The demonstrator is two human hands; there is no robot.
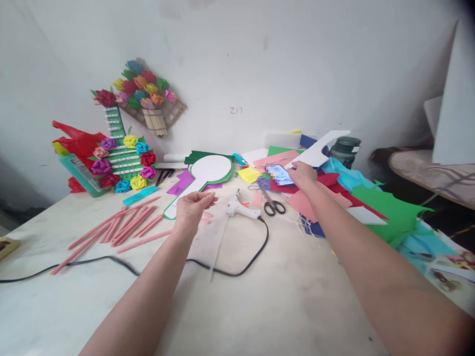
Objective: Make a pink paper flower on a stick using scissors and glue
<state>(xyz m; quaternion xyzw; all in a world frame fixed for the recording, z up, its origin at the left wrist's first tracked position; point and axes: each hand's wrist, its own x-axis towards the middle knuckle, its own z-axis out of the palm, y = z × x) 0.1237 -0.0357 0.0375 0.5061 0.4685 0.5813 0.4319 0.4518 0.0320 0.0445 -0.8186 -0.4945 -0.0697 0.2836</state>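
Observation:
My left hand (195, 207) is over the middle of the table, its fingers pinched together; whatever they hold, if anything, is too small to name. It is just in front of the white paddle-shaped cutout (211, 169) with green edging. My right hand (302, 173) reaches to the pile of coloured sheets, its fingers closed at the edge of a blurred bluish item (280, 174); its grip is unclear. Between my hands lie a white glue gun (243, 210) with a glue stick (219, 247) and black-handled scissors (274, 207).
Rolled pink paper sticks (133, 226) lie at the left. Behind them stand a flower-trimmed green piece (128, 160) and a green bottle (82, 173). A black cable (237, 273) crosses the table. Green paper (389, 210) and a dark jar (345, 151) are at the right.

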